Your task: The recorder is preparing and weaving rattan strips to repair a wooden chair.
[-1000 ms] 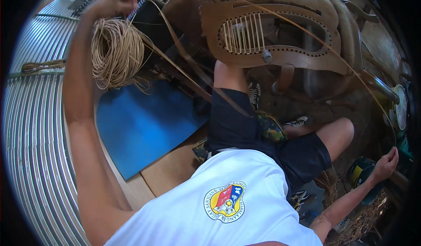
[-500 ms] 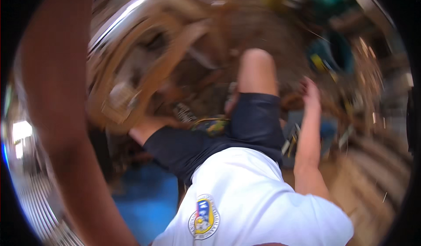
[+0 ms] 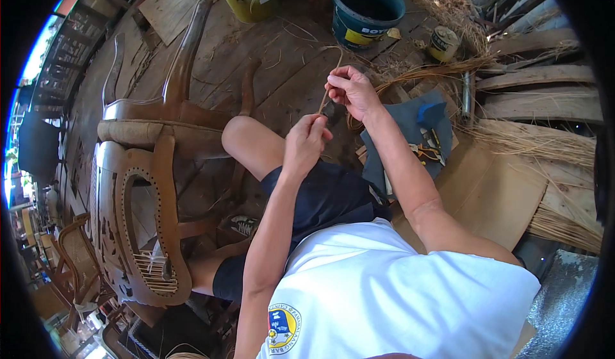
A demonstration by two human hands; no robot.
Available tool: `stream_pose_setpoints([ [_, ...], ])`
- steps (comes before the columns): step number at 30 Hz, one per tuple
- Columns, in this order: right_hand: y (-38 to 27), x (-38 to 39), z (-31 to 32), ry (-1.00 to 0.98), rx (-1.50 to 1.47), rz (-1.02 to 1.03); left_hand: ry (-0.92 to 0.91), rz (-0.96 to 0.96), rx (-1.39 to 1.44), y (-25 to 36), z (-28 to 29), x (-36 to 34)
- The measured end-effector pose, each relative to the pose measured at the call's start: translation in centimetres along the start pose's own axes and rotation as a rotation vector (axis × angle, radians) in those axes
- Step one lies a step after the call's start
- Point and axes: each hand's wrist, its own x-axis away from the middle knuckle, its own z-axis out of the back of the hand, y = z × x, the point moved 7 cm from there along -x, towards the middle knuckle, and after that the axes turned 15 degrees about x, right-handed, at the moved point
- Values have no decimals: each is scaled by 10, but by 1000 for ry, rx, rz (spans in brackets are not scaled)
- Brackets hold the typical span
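Note:
My left hand (image 3: 307, 135) pinches a thin tan cane strip (image 3: 323, 106) above my bent knee. Just beyond it, my right hand (image 3: 351, 91) grips the same strip between thumb and fingers, and the strip's upper end curves over. To my left a carved brown wooden chair (image 3: 128, 122) lies tipped beside my leg, its oval opening ringed with small holes and partly strung with cane strips (image 3: 152, 270). Below my right forearm, cutters and other small tools (image 3: 428, 154) rest on a grey-blue mat (image 3: 400, 122).
Ahead are a yellow-green bucket (image 3: 250, 0), a teal bucket (image 3: 366, 19) and a small can (image 3: 443, 44) on the plank floor (image 3: 282, 77). At right lie cane bundles (image 3: 538, 141), curved boards (image 3: 535, 78) and cardboard (image 3: 480, 199). More chair frames (image 3: 73, 256) stand at lower left.
My view has swung round to the right, moving the coil of cane out of sight. My hands, earlier far apart, have come close together on the strip.

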Motion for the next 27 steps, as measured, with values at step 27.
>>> stream_pose_setpoints([
  [27, -44, -20, 39, 239, -49, 207, 216, 175, -175, 70, 133, 153],
])
